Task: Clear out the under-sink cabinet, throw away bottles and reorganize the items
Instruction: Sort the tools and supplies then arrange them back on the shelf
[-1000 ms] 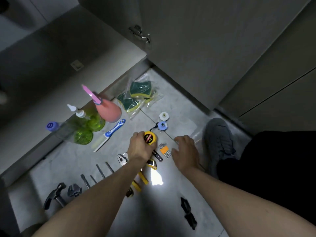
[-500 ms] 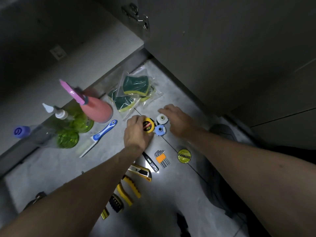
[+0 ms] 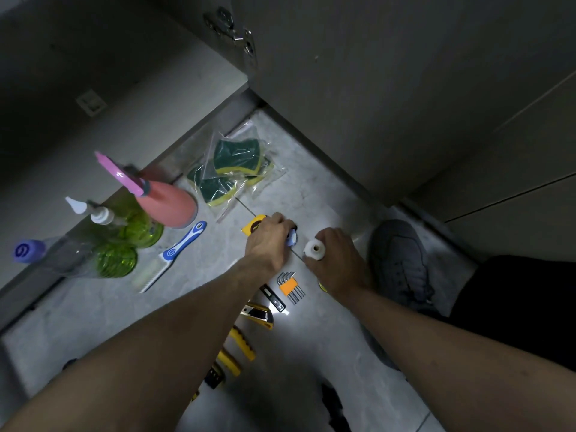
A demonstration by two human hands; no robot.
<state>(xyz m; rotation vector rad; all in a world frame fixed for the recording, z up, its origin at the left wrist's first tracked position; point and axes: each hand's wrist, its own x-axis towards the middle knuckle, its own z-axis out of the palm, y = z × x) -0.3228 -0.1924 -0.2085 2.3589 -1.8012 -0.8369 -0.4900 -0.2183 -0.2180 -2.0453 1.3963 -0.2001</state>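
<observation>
My left hand (image 3: 268,244) rests over the yellow tape measure (image 3: 253,226) on the grey floor, fingers curled on it, with a small blue plastic fitting (image 3: 292,241) at its fingertips. My right hand (image 3: 338,260) is closed on a small white plastic fitting (image 3: 314,250). To the left stand a pink spray bottle (image 3: 165,202), two green spray bottles (image 3: 124,241) and a clear bottle with a purple cap (image 3: 28,251). Bagged green and yellow sponges (image 3: 232,169) lie by the cabinet base.
A blue and white brush (image 3: 173,255), an orange hex key set (image 3: 290,286), a yellow utility knife (image 3: 258,316) and yellow-handled pliers (image 3: 237,347) lie on the floor near my arms. The open cabinet door (image 3: 389,73) stands ahead; my grey shoe (image 3: 399,263) is at the right.
My right hand has picked up the white fitting and drawn it back toward me, covering the yellow round tin. My left hand has slid farther over the tape measure, onto the blue fitting.
</observation>
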